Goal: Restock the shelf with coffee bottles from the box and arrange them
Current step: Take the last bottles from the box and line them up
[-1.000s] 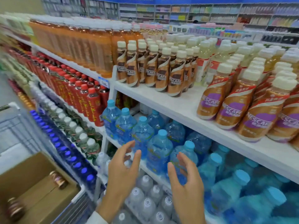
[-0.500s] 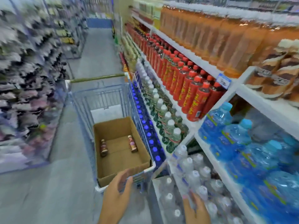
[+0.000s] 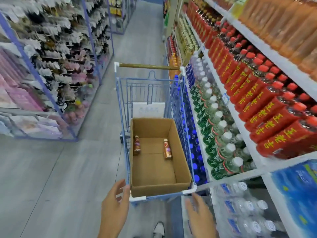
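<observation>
Both hands are bare and hold nothing. Left hand [image 3: 114, 207], fingers loosely spread, hovers just beside the near corner of the blue cart [image 3: 122, 117]; right hand [image 3: 201, 219], blurred but flat-fingered, hangs below the opposite corner. Inside the cart sits the cardboard box [image 3: 182, 160], where two coffee bottles [image 3: 137, 146] lie apart on its floor. Stocked shelves [image 3: 240, 121] run along the right.

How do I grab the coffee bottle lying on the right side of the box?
Take it round its wide middle, coming straight down from above. The coffee bottle lies flat on the floor of the box, cap pointing away from you, close beside the right wall, so a sideways reach looks cramped. The right hand, open, is probably the nearer one.
</observation>
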A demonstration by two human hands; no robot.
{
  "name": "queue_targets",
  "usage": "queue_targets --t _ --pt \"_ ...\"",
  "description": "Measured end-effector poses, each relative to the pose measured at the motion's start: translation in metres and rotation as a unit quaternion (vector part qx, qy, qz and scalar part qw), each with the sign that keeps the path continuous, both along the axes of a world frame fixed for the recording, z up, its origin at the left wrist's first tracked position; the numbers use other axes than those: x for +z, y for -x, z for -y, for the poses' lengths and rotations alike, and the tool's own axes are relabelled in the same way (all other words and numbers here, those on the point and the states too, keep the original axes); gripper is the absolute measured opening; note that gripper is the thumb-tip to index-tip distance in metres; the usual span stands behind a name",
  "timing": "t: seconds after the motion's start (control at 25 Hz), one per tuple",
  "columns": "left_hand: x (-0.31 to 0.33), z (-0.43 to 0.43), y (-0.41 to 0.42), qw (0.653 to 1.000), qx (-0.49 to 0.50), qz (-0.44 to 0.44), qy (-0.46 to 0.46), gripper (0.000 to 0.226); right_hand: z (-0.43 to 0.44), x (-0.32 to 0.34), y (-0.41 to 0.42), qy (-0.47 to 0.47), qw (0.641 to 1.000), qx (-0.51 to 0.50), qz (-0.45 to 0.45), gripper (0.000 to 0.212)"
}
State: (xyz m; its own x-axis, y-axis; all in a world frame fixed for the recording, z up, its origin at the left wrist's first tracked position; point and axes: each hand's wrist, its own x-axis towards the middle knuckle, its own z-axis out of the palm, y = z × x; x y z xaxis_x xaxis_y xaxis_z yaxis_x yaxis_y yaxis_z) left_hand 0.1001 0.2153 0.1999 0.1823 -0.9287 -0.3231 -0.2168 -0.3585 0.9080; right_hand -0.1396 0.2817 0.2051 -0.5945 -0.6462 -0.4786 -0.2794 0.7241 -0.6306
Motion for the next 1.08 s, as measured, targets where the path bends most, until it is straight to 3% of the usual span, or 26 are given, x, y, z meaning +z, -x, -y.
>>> queue_targets --t 0.12,0.4,0.72,0.88,1.08 --pt "-0.009 0.022 0.002 1.000 0.007 -0.003 -0.010 0.027 0.045 -0.002 -0.001 -0.008 0.998 0.061 -0.008 0.043" --pt "-0.030 0.114 0.048 0.999 0.003 0.024 -0.046 0.030 0.143 -0.040 0.025 -0.019 0.995 0.093 0.011 0.054" --pt "-0.114 0.261 0.126 0.978 -0.080 0.159 -0.111 0.039 0.246 -0.090 0.071 -0.095 0.989 0.104 0.040 0.054" --pt "-0.196 0.337 0.147 0.963 -0.097 0.178 -0.178 0.036 0.271 -0.126 0.077 -0.124 0.988 0.067 0.054 0.049" --pt "-0.327 0.395 0.145 0.919 -0.079 0.262 -0.284 0.062 0.283 -0.183 0.073 -0.151 0.984 -0.016 0.096 0.042"
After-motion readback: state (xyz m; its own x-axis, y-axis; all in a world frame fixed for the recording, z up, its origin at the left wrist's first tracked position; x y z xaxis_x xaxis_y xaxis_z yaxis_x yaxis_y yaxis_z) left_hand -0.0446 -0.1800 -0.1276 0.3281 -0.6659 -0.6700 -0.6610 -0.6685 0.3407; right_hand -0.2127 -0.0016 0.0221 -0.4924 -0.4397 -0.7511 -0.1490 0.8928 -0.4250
